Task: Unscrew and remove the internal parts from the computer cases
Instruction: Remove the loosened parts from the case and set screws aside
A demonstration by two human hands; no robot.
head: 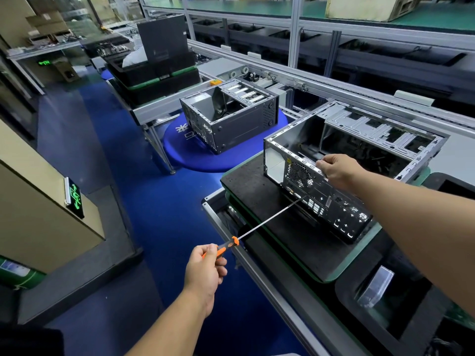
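An open grey computer case (365, 140) lies on its side on a black pallet (259, 191), rear panel toward me. My right hand (339, 170) grips the top rear edge of that case above the fan grille (299, 174). My left hand (205, 268) holds the orange and black handle of a long screwdriver (267, 219). The shaft's tip reaches the rear panel just below the fan grille. A second open case (228, 116) stands farther off on a round blue stool top (185, 155).
A conveyor rail (331, 88) runs behind the cases. Black trays (159, 78) with a dark upright panel are stacked at the back left. A black tray with a clear plastic piece (375, 286) sits at my near right. Blue floor lies to the left.
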